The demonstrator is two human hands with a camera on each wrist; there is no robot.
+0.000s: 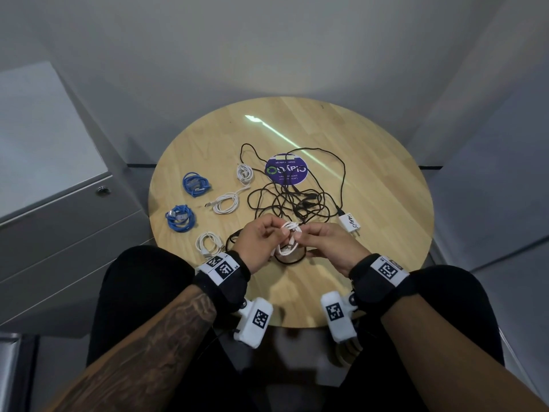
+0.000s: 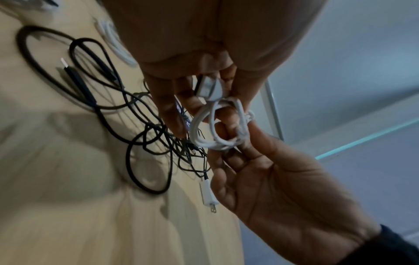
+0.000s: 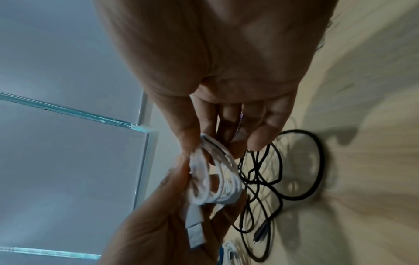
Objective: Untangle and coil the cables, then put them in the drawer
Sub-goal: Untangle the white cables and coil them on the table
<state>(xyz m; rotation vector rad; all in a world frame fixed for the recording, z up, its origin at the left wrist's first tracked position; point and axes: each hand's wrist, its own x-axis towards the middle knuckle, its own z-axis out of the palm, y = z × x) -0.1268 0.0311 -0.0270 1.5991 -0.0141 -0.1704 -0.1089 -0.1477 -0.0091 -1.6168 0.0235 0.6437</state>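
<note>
While you worked above the near edge of the bench (image 1: 371, 162), the white cable (image 1: 289, 237) hung between your hands as a small coil, light and limp and, I'd judge, springy enough to unwind unless pinched where its loops cross. Your left hand (image 1: 257, 243) had thumb and fingers curled on the coil with the flat plug (image 3: 195, 231) lying in its palm, and your right hand (image 1: 329, 245) pinched the coil's other side, while the black tangle (image 1: 297, 197) lay loose just beyond.
</note>
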